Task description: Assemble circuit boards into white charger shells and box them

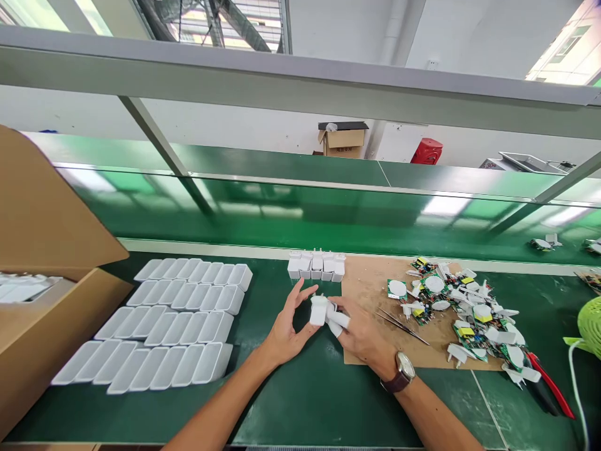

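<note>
My left hand [287,326] and my right hand [360,332] meet over the green bench, both gripping one white plastic charger case [319,309] between the fingertips. The right fingertips wear white finger cots, and a brown-strapped watch [402,371] sits on that wrist. Just beyond the hands stands a short row of assembled white charger cases [316,265]. To the left lie rows of empty white shells [181,326].
A brown board [370,282] to the right carries a heap of circuit boards and white plug parts [462,316], plus tweezers [401,324]. Red-handled cutters [549,383] lie at the far right. An open cardboard box [42,294] stands at left. A green conveyor belt [300,216] runs behind.
</note>
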Action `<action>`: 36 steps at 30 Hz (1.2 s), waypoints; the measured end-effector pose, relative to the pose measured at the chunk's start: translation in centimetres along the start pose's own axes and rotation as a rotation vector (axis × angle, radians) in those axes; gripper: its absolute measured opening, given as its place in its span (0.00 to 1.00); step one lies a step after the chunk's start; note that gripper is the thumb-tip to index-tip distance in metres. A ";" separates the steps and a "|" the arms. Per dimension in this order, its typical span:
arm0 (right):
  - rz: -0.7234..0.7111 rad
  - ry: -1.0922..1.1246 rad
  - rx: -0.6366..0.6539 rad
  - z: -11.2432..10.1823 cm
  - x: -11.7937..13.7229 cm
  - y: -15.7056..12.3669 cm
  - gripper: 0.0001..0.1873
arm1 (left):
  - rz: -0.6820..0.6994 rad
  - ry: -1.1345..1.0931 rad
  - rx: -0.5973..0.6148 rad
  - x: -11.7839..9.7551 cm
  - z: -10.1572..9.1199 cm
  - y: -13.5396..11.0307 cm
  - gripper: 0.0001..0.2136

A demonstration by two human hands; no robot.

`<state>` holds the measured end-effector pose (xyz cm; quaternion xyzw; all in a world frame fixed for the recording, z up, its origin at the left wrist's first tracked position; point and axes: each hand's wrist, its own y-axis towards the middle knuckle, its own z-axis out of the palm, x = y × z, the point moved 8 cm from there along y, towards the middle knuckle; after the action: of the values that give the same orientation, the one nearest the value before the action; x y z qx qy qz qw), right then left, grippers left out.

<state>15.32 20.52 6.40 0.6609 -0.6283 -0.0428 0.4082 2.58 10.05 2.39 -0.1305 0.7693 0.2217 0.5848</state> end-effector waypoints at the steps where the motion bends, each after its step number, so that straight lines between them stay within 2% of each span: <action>1: 0.012 0.004 0.023 0.3 -0.1 0.0 0.24 | -0.010 0.021 -0.006 0.2 0.0 0.0 0.40; 3: 0.030 0.005 0.060 0.7 -0.3 0.0 0.23 | -0.047 0.049 -0.013 0.7 0.0 0.0 0.39; 5: 0.027 -0.007 0.045 0.6 -0.1 0.1 0.24 | -0.060 0.058 -0.013 0.9 0.0 -0.1 0.39; 10: 0.036 0.013 -0.051 -0.7 0.3 0.5 0.25 | 0.085 0.099 0.003 -0.4 0.1 -0.2 0.46; 14: 0.050 -0.001 0.049 0.3 0.0 0.5 0.24 | 0.057 0.129 -0.023 -0.4 0.3 0.0 0.38; 17: 0.063 -0.018 0.021 0.6 -0.3 0.1 0.25 | 0.028 0.142 -0.081 0.0 0.2 0.1 0.32; 22: 0.054 -0.111 0.033 1.0 0.1 -0.3 0.26 | 0.050 0.139 -0.119 0.0 -0.2 0.0 0.30; 31: 0.108 -0.104 0.112 1.2 0.2 0.5 0.25 | 0.054 0.147 -0.120 0.0 -0.2 0.1 0.28; 36: 0.160 0.004 0.001 0.2 -0.5 0.3 0.26 | 0.042 0.126 -0.125 0.0 -0.3 0.1 0.28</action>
<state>14.93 20.88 6.24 0.6088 -0.6783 -0.0084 0.4114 2.27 10.02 2.43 -0.1642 0.7918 0.2730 0.5211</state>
